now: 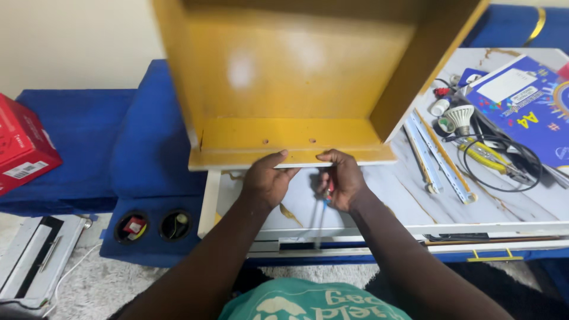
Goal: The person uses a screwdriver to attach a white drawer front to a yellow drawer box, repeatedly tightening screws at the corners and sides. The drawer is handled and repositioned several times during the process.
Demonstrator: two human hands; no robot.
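Observation:
A yellow wooden drawer box [296, 89] stands tilted on a white marble-look table [510, 207], its open side facing me. My left hand [267, 181] presses against the drawer's front bottom edge, thumb on the rim near two small holes. My right hand [341, 178] is beside it, closed around a screwdriver [323, 216] with a red and blue handle; its metal shaft points down toward me, over the table's front edge.
Metal drawer slide rails [441, 157], a white bulb [461, 117], yellow-handled pliers [489, 159], a black cable and a blue paper ream [527, 106] lie at the right. A blue sofa [89, 142] sits behind, a red box [21, 145] at left.

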